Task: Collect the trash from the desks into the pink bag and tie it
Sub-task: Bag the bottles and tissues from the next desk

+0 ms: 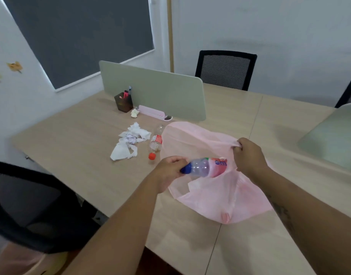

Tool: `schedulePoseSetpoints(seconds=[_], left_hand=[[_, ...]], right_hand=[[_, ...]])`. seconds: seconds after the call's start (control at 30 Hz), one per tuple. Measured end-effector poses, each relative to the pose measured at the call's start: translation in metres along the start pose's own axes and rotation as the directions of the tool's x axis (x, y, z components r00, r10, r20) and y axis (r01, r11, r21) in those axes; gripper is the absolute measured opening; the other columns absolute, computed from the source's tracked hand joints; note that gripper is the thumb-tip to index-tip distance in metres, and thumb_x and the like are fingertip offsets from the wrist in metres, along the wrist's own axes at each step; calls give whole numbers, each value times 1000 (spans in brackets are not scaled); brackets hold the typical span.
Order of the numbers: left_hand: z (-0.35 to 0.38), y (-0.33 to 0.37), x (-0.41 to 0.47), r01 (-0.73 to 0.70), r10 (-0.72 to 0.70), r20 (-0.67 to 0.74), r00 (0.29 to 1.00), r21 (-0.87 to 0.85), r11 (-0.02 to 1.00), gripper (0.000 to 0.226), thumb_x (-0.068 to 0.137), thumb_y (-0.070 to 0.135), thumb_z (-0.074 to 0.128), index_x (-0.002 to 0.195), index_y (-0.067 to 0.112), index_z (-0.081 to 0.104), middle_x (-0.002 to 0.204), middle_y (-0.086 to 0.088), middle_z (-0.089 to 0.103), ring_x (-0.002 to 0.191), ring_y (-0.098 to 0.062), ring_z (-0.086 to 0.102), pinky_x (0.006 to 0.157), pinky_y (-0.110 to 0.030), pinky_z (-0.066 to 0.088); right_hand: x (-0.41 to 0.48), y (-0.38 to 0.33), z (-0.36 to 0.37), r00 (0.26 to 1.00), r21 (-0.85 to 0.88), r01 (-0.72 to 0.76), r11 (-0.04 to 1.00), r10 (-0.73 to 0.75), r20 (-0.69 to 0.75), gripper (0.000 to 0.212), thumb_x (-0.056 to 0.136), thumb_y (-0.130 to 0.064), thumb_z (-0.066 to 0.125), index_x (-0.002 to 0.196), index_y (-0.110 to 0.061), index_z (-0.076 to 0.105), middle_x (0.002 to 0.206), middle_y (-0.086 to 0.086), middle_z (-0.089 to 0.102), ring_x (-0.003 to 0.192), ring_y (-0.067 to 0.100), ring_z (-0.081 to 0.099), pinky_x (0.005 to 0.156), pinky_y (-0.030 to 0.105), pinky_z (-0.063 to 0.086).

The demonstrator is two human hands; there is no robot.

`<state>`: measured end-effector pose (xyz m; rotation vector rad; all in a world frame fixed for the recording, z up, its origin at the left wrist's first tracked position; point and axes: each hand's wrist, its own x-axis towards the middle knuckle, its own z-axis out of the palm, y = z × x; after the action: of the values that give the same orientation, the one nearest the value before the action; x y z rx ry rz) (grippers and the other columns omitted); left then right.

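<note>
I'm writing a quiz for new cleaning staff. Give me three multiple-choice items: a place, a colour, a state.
1. Where does the red-capped bottle lie? A on the floor; B on the desk beside the tissues; C on a chair.
2. The held bottle's cap is: A blue; B green; C yellow.
3. The right hand is: A flat on the desk; B gripping the bag's rim; C holding a pen.
Key: 1B, it lies by the tissues; 2A, blue shows at the left hand; 3B, it bunches pink plastic.
</note>
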<state>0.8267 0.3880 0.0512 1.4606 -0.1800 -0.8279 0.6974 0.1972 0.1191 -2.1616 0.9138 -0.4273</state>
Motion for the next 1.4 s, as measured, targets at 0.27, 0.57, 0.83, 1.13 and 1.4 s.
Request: schedulePoseSetpoints(seconds=[0.27, 0.57, 0.83, 1.13, 1.4], left_hand=[[-61, 14, 76, -123, 220, -305, 927, 308, 944, 7, 84, 17, 69, 79, 13, 66, 75, 0, 65, 63, -16, 56, 62, -29, 50], [-132, -28, 167, 99, 153, -356, 922, 597, 796, 56, 78, 26, 72, 127, 10, 49, 122, -10, 53, 101, -29, 59, 84, -41, 52], [-143, -34, 164, 112, 137, -407, 903, 531, 840, 23, 81, 14, 64, 103, 11, 59, 81, 2, 59, 72, -20, 58, 56, -25, 42], [-201, 9, 79, 68, 42, -370, 928, 279, 958, 10, 83, 12, 72, 86, 3, 69, 80, -8, 65, 72, -20, 61, 80, -32, 51], [-192, 40, -22, 87, -62, -198, 978, 121, 989, 21, 89, 5, 68, 104, -9, 64, 94, -18, 68, 81, -23, 68, 71, -27, 59]], right_hand=[[39, 12, 19, 991, -84, -98, 992, 89, -100, 22, 88, -6, 37, 84, -5, 58, 78, 8, 58, 75, 36, 60, 72, 52, 56], [65, 21, 56, 967, -150, -221, 964, 197, -159, 24, 92, -11, 36, 86, -9, 59, 80, 1, 59, 79, 30, 58, 74, 53, 56], [61, 22, 54, 968, -178, -199, 964, 166, -188, 22, 94, -9, 39, 88, -6, 60, 76, -2, 56, 76, 31, 58, 74, 54, 56], [47, 8, 58, 938, 36, -289, 957, 290, -191, 25, 90, -12, 35, 88, -3, 58, 79, 8, 58, 76, 42, 64, 74, 54, 58], [7, 3, 51, 935, 114, -283, 952, 301, -190, 23, 92, -14, 35, 92, -3, 55, 94, 18, 61, 80, 42, 65, 79, 48, 56]])
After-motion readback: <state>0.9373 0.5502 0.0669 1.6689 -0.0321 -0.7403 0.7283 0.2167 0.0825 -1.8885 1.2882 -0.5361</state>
